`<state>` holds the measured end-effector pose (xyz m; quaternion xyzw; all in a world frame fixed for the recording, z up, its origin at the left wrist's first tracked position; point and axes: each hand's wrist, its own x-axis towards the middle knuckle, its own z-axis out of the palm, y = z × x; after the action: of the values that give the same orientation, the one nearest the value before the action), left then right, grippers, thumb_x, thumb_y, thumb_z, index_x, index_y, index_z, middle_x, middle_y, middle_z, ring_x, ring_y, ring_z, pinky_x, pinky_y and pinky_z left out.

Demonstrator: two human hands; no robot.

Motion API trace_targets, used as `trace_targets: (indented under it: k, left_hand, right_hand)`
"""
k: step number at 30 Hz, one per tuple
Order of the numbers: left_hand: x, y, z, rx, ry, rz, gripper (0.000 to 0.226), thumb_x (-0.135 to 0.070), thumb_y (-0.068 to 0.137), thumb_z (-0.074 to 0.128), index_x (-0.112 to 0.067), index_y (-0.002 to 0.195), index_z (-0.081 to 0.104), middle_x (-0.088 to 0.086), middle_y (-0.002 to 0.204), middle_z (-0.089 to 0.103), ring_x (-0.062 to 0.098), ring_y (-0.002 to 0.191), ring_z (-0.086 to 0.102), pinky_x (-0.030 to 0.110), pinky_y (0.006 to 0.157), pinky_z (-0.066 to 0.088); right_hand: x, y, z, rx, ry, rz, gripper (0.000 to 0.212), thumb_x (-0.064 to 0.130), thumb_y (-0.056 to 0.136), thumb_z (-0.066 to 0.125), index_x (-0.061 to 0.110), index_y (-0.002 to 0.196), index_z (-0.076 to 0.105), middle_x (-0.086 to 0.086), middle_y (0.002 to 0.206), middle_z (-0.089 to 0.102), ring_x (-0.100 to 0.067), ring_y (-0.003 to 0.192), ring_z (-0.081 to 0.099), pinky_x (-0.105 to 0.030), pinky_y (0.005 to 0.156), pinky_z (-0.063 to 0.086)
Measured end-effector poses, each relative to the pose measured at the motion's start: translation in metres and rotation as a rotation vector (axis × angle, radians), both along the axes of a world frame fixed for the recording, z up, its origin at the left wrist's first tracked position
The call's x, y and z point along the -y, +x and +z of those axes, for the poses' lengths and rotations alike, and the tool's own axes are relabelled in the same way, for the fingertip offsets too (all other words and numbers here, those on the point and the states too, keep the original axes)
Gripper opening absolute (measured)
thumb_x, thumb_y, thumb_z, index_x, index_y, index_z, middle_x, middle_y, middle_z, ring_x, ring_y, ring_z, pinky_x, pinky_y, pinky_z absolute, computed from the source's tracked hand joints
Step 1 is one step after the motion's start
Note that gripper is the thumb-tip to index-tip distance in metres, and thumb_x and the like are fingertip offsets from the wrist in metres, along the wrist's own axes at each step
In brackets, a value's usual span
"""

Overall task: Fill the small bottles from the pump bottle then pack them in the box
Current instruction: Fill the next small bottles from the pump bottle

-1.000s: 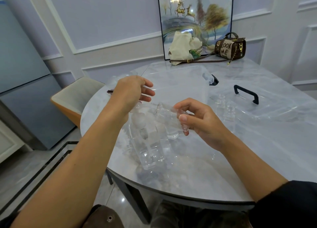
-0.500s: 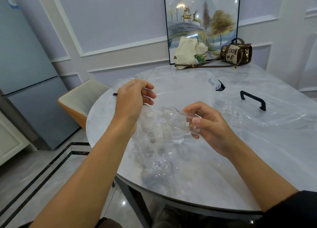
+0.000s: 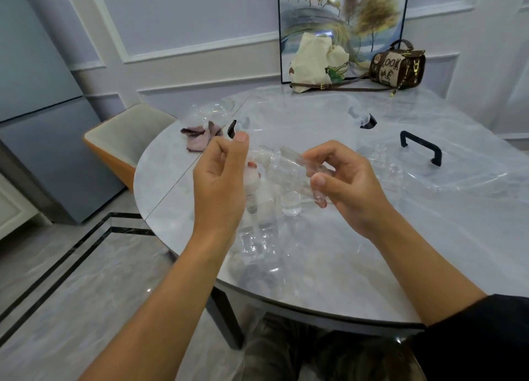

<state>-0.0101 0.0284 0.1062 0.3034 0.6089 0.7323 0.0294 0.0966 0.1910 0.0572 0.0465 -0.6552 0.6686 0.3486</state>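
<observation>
The pump bottle (image 3: 257,226) is standing near the front left edge of the table (image 3: 343,280). Its top is being gripped by the left hand (image 3: 220,186), with the fingers curled round it. A small bottle (image 3: 289,170) is being pinched between the thumb and fingers of the right hand (image 3: 346,186). It is being held tilted in the air, with its mouth just beside the pump spout. How full it is cannot be told.

A second bottle (image 3: 291,206), with some liquid in it, is standing just below. The clear box (image 3: 367,122) is sitting behind the hands, and its lid (image 3: 458,177) is lying toward the right edge.

Everything here is clear and hard to see, so the tiny mouth could be missed and liquid could be spilled on the table. If the pump is pushed too hard, liquid could be squirted past the mouth. The tilted bottle could be dropped if the fingers are getting wet. The second bottle could be knocked over if the right hand is lowered.
</observation>
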Motion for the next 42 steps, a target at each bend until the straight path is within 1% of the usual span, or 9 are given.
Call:
trace_targets:
  k: [3, 7, 12, 15, 17, 23, 29, 35, 42]
  left_hand:
    - [-0.003, 0.002, -0.001, 0.002, 0.034, -0.003, 0.06, -0.059, 0.09, 0.063, 0.0, 0.088, 0.051, 0.01, 0.081, 0.051, 0.023, 0.077, 0.05, 0.039, 0.076, 0.047]
    - [-0.005, 0.001, -0.005, 0.004, 0.006, -0.002, 0.054, -0.058, 0.1, 0.056, -0.003, 0.094, 0.057, 0.011, 0.086, 0.053, 0.023, 0.082, 0.049, 0.036, 0.077, 0.047]
    - [-0.002, 0.002, -0.009, 0.093, -0.032, -0.026, 0.063, -0.058, 0.099, 0.052, 0.003, 0.101, 0.066, 0.016, 0.092, 0.066, 0.018, 0.085, 0.06, 0.033, 0.082, 0.048]
    - [-0.003, 0.008, -0.01, 0.191, -0.117, -0.055, 0.058, -0.07, 0.091, 0.055, -0.018, 0.083, 0.078, 0.016, 0.092, 0.076, 0.008, 0.072, 0.065, 0.021, 0.068, 0.052]
    - [-0.001, 0.011, -0.01, 0.252, -0.142, -0.084, 0.059, -0.08, 0.076, 0.051, -0.028, 0.074, 0.08, 0.012, 0.093, 0.078, 0.007, 0.07, 0.066, 0.028, 0.072, 0.05]
    - [-0.002, 0.003, -0.011, 0.253, -0.174, -0.068, 0.075, -0.092, 0.076, 0.047, -0.025, 0.072, 0.081, 0.012, 0.096, 0.078, 0.038, 0.103, 0.07, 0.048, 0.099, 0.05]
    - [-0.002, 0.0, -0.008, 0.285, -0.201, -0.092, 0.059, -0.069, 0.09, 0.055, -0.018, 0.069, 0.077, 0.014, 0.083, 0.075, 0.028, 0.074, 0.062, 0.04, 0.076, 0.048]
    - [-0.005, 0.006, -0.003, 0.297, -0.197, -0.053, 0.041, -0.038, 0.096, 0.054, -0.013, 0.066, 0.07, 0.01, 0.069, 0.066, 0.022, 0.063, 0.049, 0.034, 0.065, 0.04]
    - [-0.003, 0.004, -0.007, 0.232, -0.224, -0.09, 0.052, -0.059, 0.087, 0.05, -0.018, 0.063, 0.069, 0.011, 0.072, 0.066, 0.024, 0.064, 0.052, 0.035, 0.07, 0.043]
  right_hand:
    - [0.0, 0.0, 0.0, -0.008, -0.022, -0.002, 0.024, 0.028, 0.079, 0.08, 0.027, 0.102, 0.076, -0.005, 0.094, 0.061, -0.014, 0.059, 0.053, -0.03, 0.055, 0.044]
    - [0.0, 0.001, 0.001, 0.001, 0.007, -0.004, 0.025, 0.028, 0.08, 0.08, 0.027, 0.104, 0.076, -0.033, 0.11, 0.057, -0.015, 0.06, 0.053, -0.03, 0.056, 0.045]
    - [-0.003, -0.001, -0.003, 0.007, -0.009, -0.026, 0.031, 0.028, 0.078, 0.082, 0.022, 0.107, 0.074, -0.022, 0.101, 0.063, -0.025, 0.068, 0.056, -0.034, 0.056, 0.045]
    - [-0.006, 0.0, -0.002, 0.005, -0.011, -0.042, 0.027, 0.028, 0.078, 0.08, 0.025, 0.105, 0.075, -0.029, 0.104, 0.056, -0.016, 0.062, 0.057, -0.033, 0.057, 0.045]
    - [-0.007, 0.0, -0.002, 0.01, -0.001, -0.049, 0.028, 0.028, 0.079, 0.079, 0.023, 0.107, 0.074, -0.029, 0.103, 0.055, -0.012, 0.062, 0.058, -0.034, 0.057, 0.045]
    - [-0.008, -0.001, -0.003, 0.02, 0.001, -0.038, 0.027, 0.028, 0.079, 0.078, 0.026, 0.106, 0.076, 0.0, 0.091, 0.06, -0.015, 0.06, 0.054, -0.031, 0.055, 0.044]
    - [-0.007, -0.002, -0.005, 0.031, 0.017, -0.041, 0.025, 0.028, 0.081, 0.076, 0.026, 0.106, 0.075, 0.005, 0.091, 0.063, -0.016, 0.061, 0.054, -0.031, 0.055, 0.044]
    - [-0.011, -0.001, -0.005, 0.048, 0.017, -0.055, 0.03, 0.033, 0.077, 0.083, 0.026, 0.106, 0.076, -0.015, 0.099, 0.056, -0.02, 0.067, 0.05, -0.03, 0.056, 0.043]
    - [-0.01, -0.001, -0.006, 0.042, -0.009, -0.033, 0.029, 0.03, 0.08, 0.076, 0.02, 0.107, 0.073, 0.001, 0.092, 0.063, -0.016, 0.066, 0.056, -0.033, 0.056, 0.042]
